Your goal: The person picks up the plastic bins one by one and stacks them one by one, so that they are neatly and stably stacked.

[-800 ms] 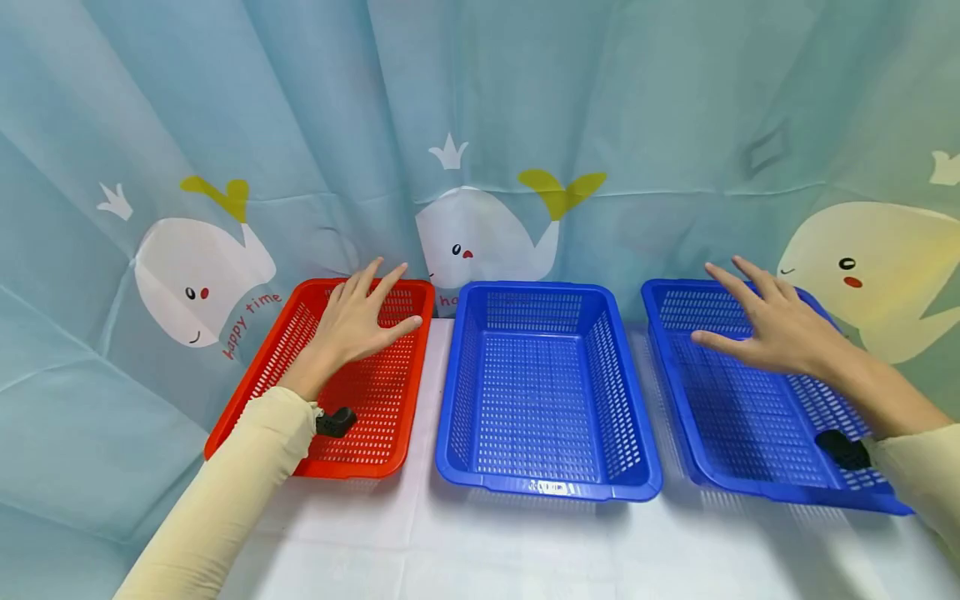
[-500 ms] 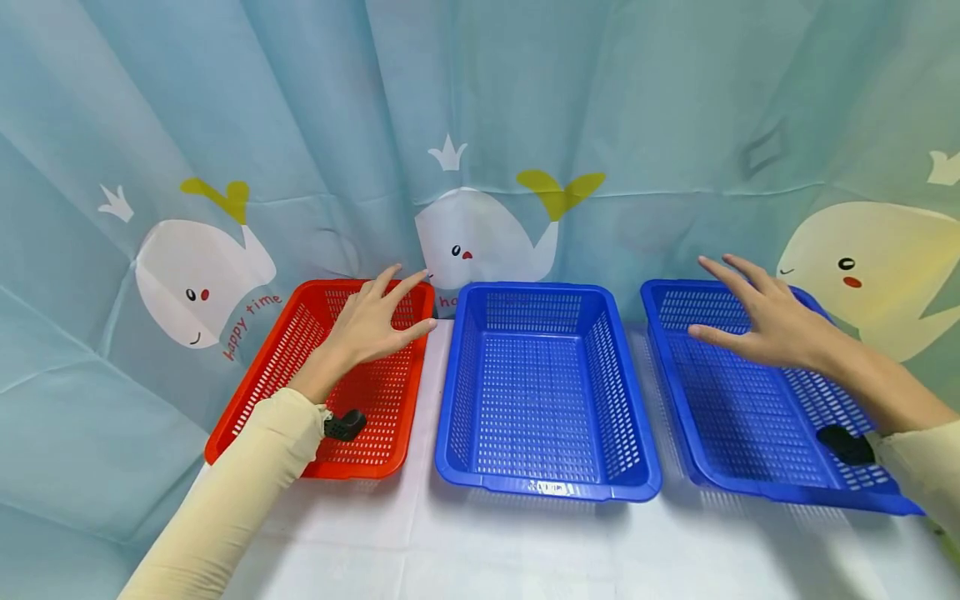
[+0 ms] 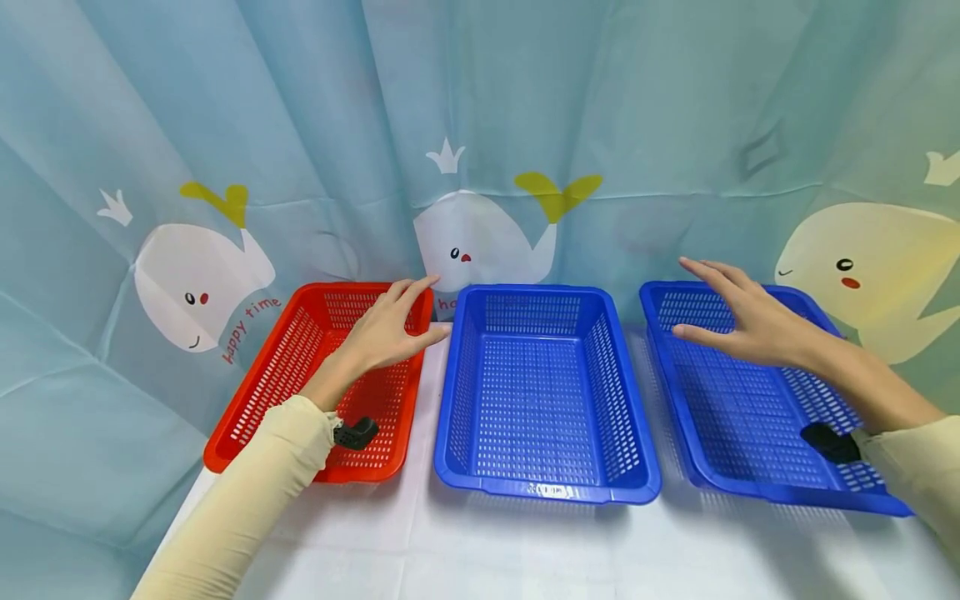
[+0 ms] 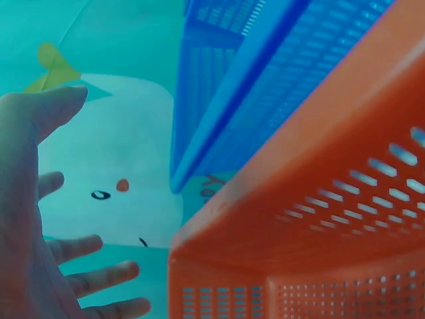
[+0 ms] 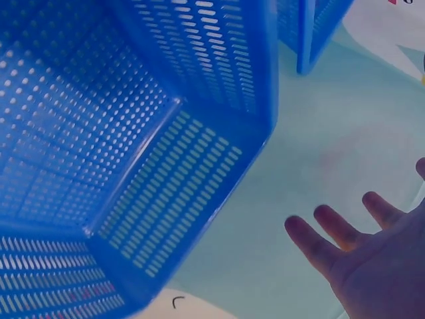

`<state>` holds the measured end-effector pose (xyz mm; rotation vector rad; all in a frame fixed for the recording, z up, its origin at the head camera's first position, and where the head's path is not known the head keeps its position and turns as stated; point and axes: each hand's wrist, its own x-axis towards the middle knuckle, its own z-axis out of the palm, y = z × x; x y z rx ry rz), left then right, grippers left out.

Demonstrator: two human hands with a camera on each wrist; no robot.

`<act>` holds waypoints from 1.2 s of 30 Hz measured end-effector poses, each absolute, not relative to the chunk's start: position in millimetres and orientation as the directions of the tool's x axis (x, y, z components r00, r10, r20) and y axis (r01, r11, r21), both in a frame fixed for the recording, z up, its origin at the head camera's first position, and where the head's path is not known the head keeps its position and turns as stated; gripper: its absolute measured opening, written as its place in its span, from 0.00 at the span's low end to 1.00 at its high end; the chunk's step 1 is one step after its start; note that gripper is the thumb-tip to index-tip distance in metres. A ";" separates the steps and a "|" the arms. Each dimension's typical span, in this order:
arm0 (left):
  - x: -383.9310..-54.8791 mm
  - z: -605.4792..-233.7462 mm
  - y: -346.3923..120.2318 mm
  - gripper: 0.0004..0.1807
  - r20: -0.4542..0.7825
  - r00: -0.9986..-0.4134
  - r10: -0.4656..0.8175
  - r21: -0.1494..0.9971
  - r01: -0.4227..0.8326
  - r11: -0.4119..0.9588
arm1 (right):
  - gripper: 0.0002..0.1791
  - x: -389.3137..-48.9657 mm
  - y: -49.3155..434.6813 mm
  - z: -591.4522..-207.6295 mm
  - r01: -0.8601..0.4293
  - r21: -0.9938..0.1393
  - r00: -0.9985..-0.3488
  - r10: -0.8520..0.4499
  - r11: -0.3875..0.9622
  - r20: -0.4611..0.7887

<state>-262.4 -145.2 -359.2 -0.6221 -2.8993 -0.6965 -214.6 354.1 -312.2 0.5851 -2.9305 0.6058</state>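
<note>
- While my two hands hover with fingers spread and nothing in them, three baskets stand in a row on the white tabletop point(image 3: 525, 542), all apparently empty.
- My left hand point(image 3: 386, 332) is flat and loose above the red basket point(image 3: 270, 392), thumb reaching past its right rim toward the middle blue basket point(image 3: 540, 479).
- My right hand point(image 3: 750, 321) floats, fingers straight, over the far end of the right blue basket point(image 3: 750, 433).
- I judge this an approach step: neither hand grips a rim, so the next move calls for lowering onto a basket edge and closing the fingers.
- The baskets sit just beside one another, leaving little room between walls for fingers.
- Behind them hangs a whale-print curtain point(image 3: 480, 242), close to the far rims.
</note>
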 end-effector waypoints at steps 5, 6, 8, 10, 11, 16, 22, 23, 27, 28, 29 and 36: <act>-259.7 -359.2 -140.1 0.48 0.144 -0.918 0.368 0.472 0.391 0.790 | 0.53 -214.2 346.7 -314.1 -0.397 -0.392 -0.918 -0.367 0.830 0.153; -259.3 -358.8 -138.9 0.48 0.134 -0.920 0.368 0.482 0.385 0.787 | 0.53 -214.2 345.3 -314.6 -0.402 -0.402 -0.915 -0.372 0.823 0.153; -258.7 -359.1 -136.5 0.49 0.118 -0.922 0.369 0.499 0.376 0.781 | 0.52 -213.4 342.5 -315.1 -0.407 -0.422 -0.913 -0.380 0.810 0.150; -258.5 -359.1 -134.5 0.50 0.112 -0.920 0.375 0.517 0.376 0.769 | 0.52 -212.7 339.1 -314.9 -0.408 -0.440 -0.911 -0.386 0.800 0.143; -258.6 -359.3 -133.6 0.50 0.113 -0.919 0.378 0.522 0.378 0.764 | 0.51 -212.3 337.2 -314.5 -0.406 -0.451 -0.911 -0.388 0.795 0.136; -257.9 -358.9 -128.3 0.48 0.095 -0.918 0.385 0.577 0.367 0.730 | 0.50 -210.3 326.7 -313.9 -0.405 -0.498 -0.906 -0.407 0.766 0.111; -254.6 -357.2 -122.7 0.49 -0.006 -0.921 0.389 0.710 0.270 0.650 | 0.50 -209.0 316.3 -318.0 -0.434 -0.541 -0.886 -0.452 0.721 0.109; -254.2 -357.3 -122.2 0.49 -0.025 -0.921 0.389 0.725 0.251 0.641 | 0.50 -208.7 314.5 -318.8 -0.435 -0.546 -0.883 -0.457 0.716 0.104; -254.2 -359.3 -121.1 0.51 -0.092 -0.913 0.398 0.775 0.185 0.605 | 0.49 -208.1 308.2 -323.1 -0.420 -0.579 -0.881 -0.467 0.698 0.077; -254.0 -359.5 -120.9 0.51 -0.104 -0.909 0.405 0.790 0.172 0.589 | 0.49 -208.3 307.0 -324.2 -0.414 -0.588 -0.881 -0.468 0.694 0.069; -254.1 -359.9 -120.5 0.52 -0.115 -0.904 0.411 0.805 0.157 0.572 | 0.49 -208.5 306.0 -325.3 -0.410 -0.595 -0.881 -0.468 0.691 0.063; -253.9 -361.8 -117.2 0.52 -0.193 -0.876 0.443 0.869 0.057 0.491 | 0.47 -208.6 302.0 -332.3 -0.358 -0.662 -0.885 -0.465 0.659 0.017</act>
